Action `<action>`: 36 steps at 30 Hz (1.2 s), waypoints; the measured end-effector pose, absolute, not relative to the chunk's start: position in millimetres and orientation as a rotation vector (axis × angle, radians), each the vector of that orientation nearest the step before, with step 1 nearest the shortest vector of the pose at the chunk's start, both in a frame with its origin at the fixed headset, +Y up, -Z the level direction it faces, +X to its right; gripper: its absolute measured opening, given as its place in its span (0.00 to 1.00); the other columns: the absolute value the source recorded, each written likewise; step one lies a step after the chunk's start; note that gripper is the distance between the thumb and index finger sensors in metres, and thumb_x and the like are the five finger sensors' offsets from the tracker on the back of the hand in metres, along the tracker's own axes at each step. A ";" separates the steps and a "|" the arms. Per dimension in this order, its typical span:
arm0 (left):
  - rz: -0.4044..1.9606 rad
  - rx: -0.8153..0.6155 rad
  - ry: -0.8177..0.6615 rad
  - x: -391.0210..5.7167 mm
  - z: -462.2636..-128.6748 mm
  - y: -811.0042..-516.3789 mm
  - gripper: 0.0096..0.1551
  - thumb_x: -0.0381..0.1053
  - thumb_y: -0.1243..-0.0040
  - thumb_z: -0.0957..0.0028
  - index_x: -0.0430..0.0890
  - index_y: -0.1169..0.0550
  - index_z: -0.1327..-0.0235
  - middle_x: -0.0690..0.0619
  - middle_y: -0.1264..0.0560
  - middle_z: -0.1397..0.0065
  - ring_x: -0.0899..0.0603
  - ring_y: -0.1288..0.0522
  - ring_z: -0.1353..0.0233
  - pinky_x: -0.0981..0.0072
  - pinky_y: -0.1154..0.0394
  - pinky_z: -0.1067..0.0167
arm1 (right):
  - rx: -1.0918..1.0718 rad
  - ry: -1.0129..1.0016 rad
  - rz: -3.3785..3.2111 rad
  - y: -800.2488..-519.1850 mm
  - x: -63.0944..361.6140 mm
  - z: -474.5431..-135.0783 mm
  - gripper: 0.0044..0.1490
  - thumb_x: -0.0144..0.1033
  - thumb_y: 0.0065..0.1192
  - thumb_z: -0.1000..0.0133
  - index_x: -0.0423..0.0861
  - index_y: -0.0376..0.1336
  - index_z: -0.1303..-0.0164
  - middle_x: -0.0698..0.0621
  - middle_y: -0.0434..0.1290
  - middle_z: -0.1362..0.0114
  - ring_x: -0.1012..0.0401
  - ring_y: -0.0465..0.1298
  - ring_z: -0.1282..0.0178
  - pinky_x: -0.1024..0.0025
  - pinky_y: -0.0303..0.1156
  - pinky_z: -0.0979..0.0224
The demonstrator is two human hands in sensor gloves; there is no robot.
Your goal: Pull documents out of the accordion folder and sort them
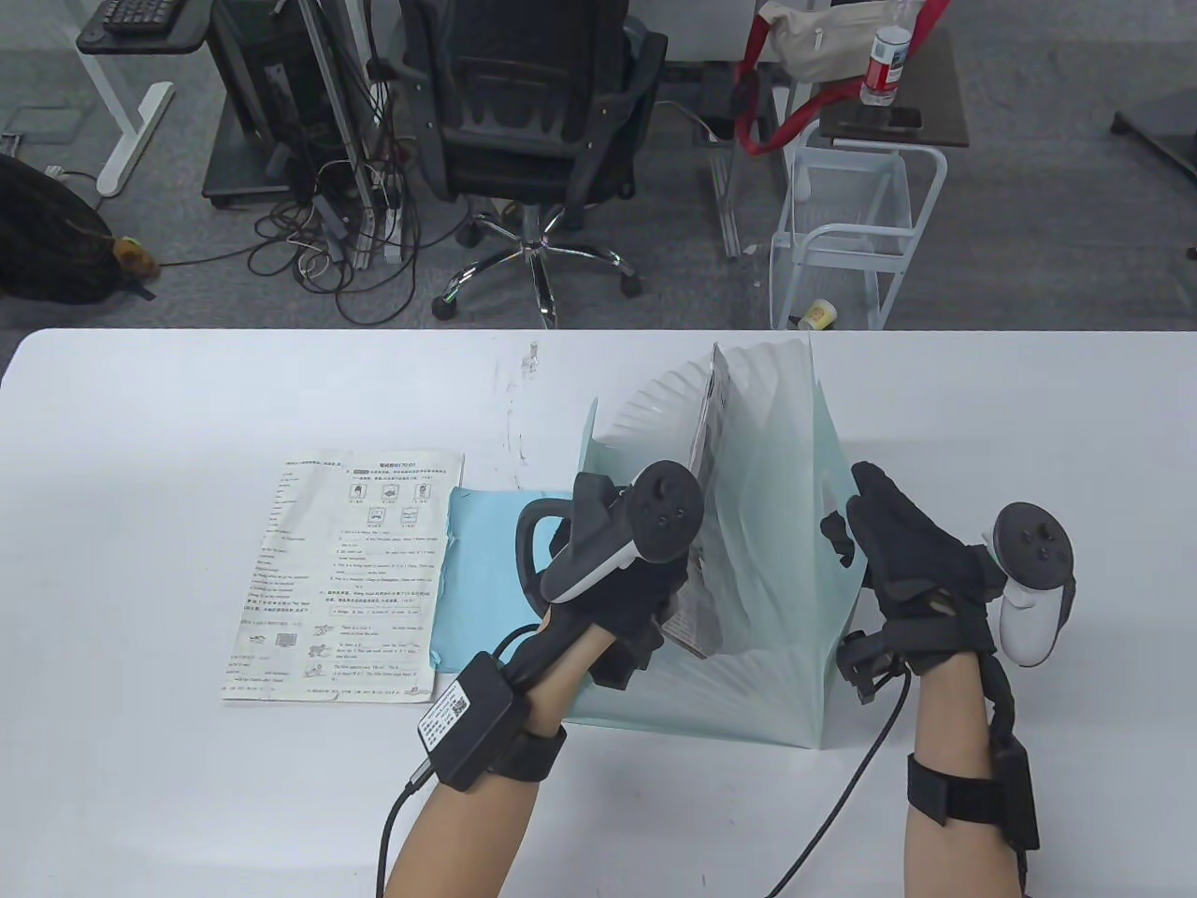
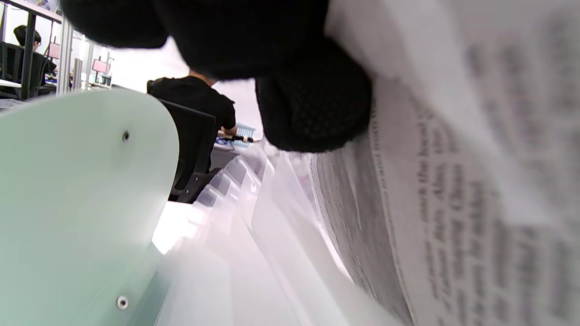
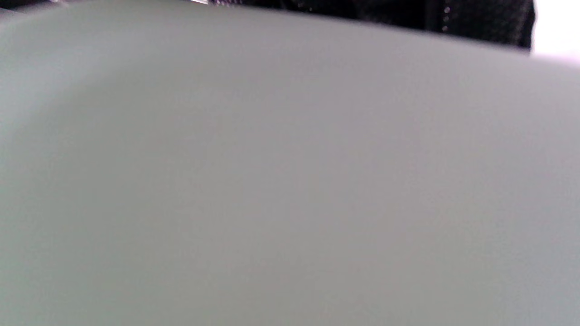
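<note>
A pale green accordion folder (image 1: 776,524) stands open on the white table (image 1: 140,767), its pleats fanned wide. My left hand (image 1: 645,599) reaches into it and grips a printed document (image 1: 703,449) that stands up out of a pocket. The left wrist view shows my fingertips (image 2: 312,108) pressed on the printed page (image 2: 453,203) beside the folder's green wall (image 2: 77,203). My right hand (image 1: 888,552) lies against the folder's right outer wall, fingers spread. The right wrist view is filled by that wall (image 3: 290,181).
A printed worksheet (image 1: 351,580) lies flat on the table to the left, partly over a light blue sheet (image 1: 482,561). Beyond the far table edge stand an office chair (image 1: 533,122) and a white wire cart (image 1: 851,234).
</note>
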State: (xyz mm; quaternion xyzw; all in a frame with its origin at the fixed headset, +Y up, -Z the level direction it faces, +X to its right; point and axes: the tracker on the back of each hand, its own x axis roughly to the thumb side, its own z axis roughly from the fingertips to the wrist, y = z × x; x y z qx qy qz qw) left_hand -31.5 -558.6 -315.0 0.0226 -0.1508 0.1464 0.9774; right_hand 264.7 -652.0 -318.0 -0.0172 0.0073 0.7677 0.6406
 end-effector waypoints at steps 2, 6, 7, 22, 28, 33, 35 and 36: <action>0.346 0.063 -0.305 -39.4 -312.9 -552.2 0.24 0.51 0.38 0.45 0.39 0.17 0.42 0.52 0.11 0.62 0.51 0.21 0.68 0.54 0.21 0.57 | -0.040 0.019 1.747 -652.4 265.3 -318.3 0.44 0.54 0.56 0.45 0.42 0.53 0.25 0.36 0.69 0.36 0.33 0.72 0.37 0.39 0.73 0.44; 0.488 0.095 -0.291 -65.1 -310.4 -536.2 0.24 0.51 0.39 0.44 0.40 0.18 0.41 0.52 0.12 0.61 0.50 0.21 0.66 0.53 0.22 0.54 | -0.044 0.017 1.741 -652.6 267.0 -317.7 0.44 0.54 0.56 0.45 0.42 0.53 0.25 0.36 0.69 0.36 0.33 0.72 0.37 0.39 0.73 0.43; 0.533 0.111 -0.279 -75.4 -309.6 -531.1 0.24 0.51 0.39 0.44 0.40 0.18 0.41 0.52 0.12 0.61 0.51 0.21 0.66 0.54 0.22 0.54 | -0.045 0.015 1.741 -652.6 267.6 -317.4 0.44 0.54 0.56 0.45 0.42 0.53 0.25 0.36 0.69 0.36 0.33 0.72 0.37 0.39 0.73 0.43; 1.029 0.352 -0.046 -230.4 -279.0 -518.0 0.24 0.52 0.44 0.42 0.41 0.19 0.41 0.55 0.11 0.60 0.51 0.19 0.65 0.54 0.21 0.55 | -0.043 0.017 1.743 -653.2 268.0 -317.9 0.44 0.54 0.56 0.45 0.42 0.53 0.25 0.36 0.69 0.36 0.33 0.72 0.36 0.39 0.73 0.43; 1.169 0.386 0.132 -285.3 -270.9 -551.6 0.23 0.51 0.43 0.42 0.40 0.19 0.41 0.54 0.10 0.60 0.53 0.16 0.67 0.56 0.18 0.60 | -0.043 0.018 1.750 -652.7 266.6 -317.6 0.44 0.54 0.56 0.45 0.42 0.52 0.24 0.36 0.69 0.36 0.33 0.72 0.36 0.40 0.73 0.43; 1.313 0.335 0.275 -316.9 -268.0 -596.2 0.24 0.50 0.40 0.43 0.37 0.18 0.43 0.51 0.10 0.60 0.54 0.15 0.70 0.58 0.17 0.65 | -0.038 0.020 1.754 -653.1 265.6 -318.1 0.44 0.55 0.56 0.45 0.42 0.52 0.24 0.37 0.69 0.36 0.33 0.72 0.36 0.40 0.73 0.43; 1.344 0.270 0.310 -324.4 -268.3 -612.3 0.24 0.49 0.40 0.43 0.35 0.20 0.41 0.50 0.11 0.57 0.57 0.14 0.74 0.62 0.16 0.70 | -0.037 0.022 1.755 -653.2 265.2 -318.2 0.45 0.55 0.57 0.45 0.42 0.52 0.24 0.37 0.69 0.36 0.34 0.72 0.36 0.40 0.73 0.43; 1.367 0.236 0.331 -327.3 -269.0 -621.9 0.25 0.49 0.40 0.43 0.35 0.21 0.41 0.49 0.11 0.56 0.57 0.13 0.74 0.63 0.16 0.70 | -0.037 0.023 1.754 -653.3 265.1 -318.3 0.45 0.55 0.57 0.45 0.42 0.52 0.24 0.37 0.69 0.36 0.34 0.72 0.36 0.40 0.73 0.43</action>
